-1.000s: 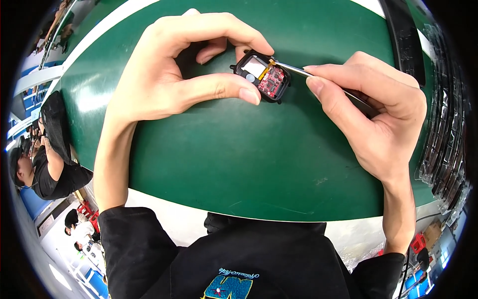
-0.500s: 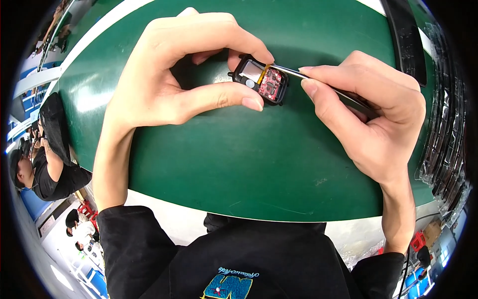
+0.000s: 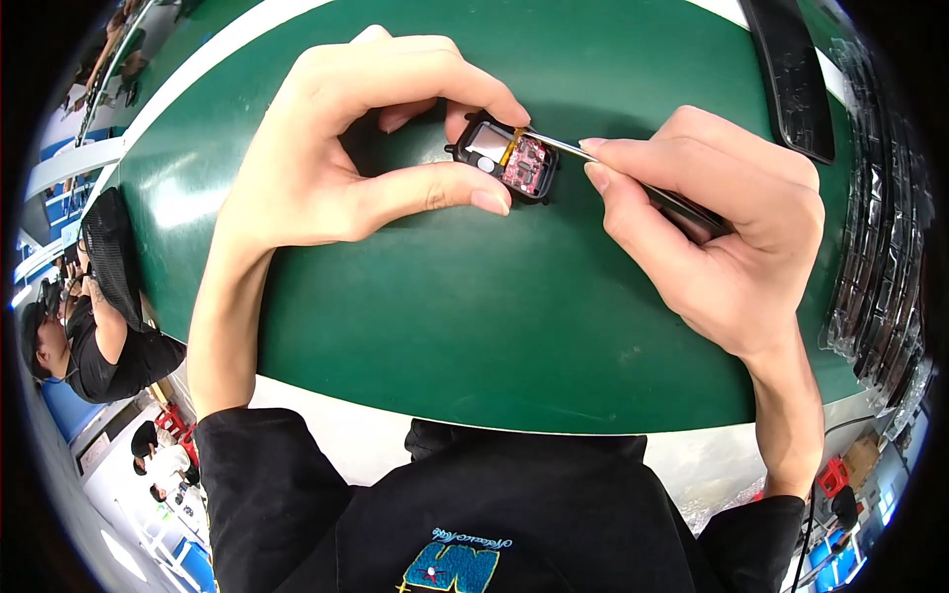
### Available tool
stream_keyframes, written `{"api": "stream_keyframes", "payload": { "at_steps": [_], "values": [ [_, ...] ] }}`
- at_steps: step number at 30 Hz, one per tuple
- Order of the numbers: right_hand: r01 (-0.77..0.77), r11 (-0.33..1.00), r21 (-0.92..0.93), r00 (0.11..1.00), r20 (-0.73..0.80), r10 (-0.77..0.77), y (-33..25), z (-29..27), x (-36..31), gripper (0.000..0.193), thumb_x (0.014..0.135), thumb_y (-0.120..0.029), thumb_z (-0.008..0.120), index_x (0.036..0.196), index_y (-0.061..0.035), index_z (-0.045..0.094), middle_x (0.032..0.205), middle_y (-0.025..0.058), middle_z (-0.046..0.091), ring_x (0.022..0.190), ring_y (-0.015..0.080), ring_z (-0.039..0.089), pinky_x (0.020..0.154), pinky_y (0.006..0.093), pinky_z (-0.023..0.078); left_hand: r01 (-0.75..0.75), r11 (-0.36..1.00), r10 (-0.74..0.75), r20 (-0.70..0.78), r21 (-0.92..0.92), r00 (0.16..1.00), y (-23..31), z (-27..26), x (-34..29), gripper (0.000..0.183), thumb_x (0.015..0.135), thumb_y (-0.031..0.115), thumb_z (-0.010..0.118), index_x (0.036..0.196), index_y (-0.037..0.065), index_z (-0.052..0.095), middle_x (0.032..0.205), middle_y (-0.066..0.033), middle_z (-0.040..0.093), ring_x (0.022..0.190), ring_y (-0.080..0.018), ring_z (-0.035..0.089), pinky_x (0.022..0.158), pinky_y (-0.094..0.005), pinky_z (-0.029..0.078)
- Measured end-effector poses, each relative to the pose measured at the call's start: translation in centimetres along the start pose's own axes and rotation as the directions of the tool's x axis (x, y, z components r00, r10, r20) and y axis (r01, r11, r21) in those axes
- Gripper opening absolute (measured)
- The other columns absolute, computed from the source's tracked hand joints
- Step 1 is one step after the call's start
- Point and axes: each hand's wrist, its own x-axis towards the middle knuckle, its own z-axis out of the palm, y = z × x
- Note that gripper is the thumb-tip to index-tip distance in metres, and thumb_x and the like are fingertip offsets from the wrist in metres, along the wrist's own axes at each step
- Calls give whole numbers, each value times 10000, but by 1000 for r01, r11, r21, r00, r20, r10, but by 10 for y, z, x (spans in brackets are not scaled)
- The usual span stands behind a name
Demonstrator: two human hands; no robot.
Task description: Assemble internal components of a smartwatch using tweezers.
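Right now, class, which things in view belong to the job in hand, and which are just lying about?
In the job:
- device, held by the left hand
- red circuit board inside it
- metal tool, held by the right hand

Lying about:
- black panel, upper right
- plastic-wrapped strips, far right

Open blk case (image 3: pixel 462 146) w/ red PCB (image 3: pixel 527 168)

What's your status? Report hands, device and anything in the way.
Left hand pinching black casing, red circuit board exposed. Right hand gripping slim metal tool, tip near amber strip, contact unclear. Left forefinger close beside tip.
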Motion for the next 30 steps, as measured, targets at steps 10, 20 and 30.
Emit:
{"api": "stream_keyframes", "payload": {
  "at_steps": [10, 20, 30],
  "values": [
    [-263, 929, 260, 951, -91, 294, -2, -4, 1, 153, 959, 72, 792, 1106, 54, 833, 814, 3, 670, 697, 27, 570, 600, 202, 392, 81, 996, -81, -40, -23, 996, 4, 2, -4, 644, 661, 226, 1015, 1243, 64, 792, 879, -5, 695, 737, -123, 498, 741, -300, 365],
    [-125, 950, 287, 950, -242, 198, 10, 1, 4, 100, 911, -47, 827, 989, 14, 840, 742, 96, 712, 617, 126, 655, 559, 307, 494, 99, 995, -100, -164, -11, 981, -6, 7, -2, 554, 642, 173, 980, 1155, 69, 799, 731, 8, 577, 662, -135, 477, 717, -317, 368],
    [-94, 922, 376, 933, -290, 213, 6, 3, 4, 157, 866, -78, 755, 892, 72, 795, 806, 221, 728, 695, 371, 704, 649, 462, 540, -83, 913, -75, -364, -400, 928, 54, -30, 83, 653, 752, 466, 961, 1103, -26, 716, 987, -35, 662, 891, -123, 605, 787, -273, 469]
  ]
}}
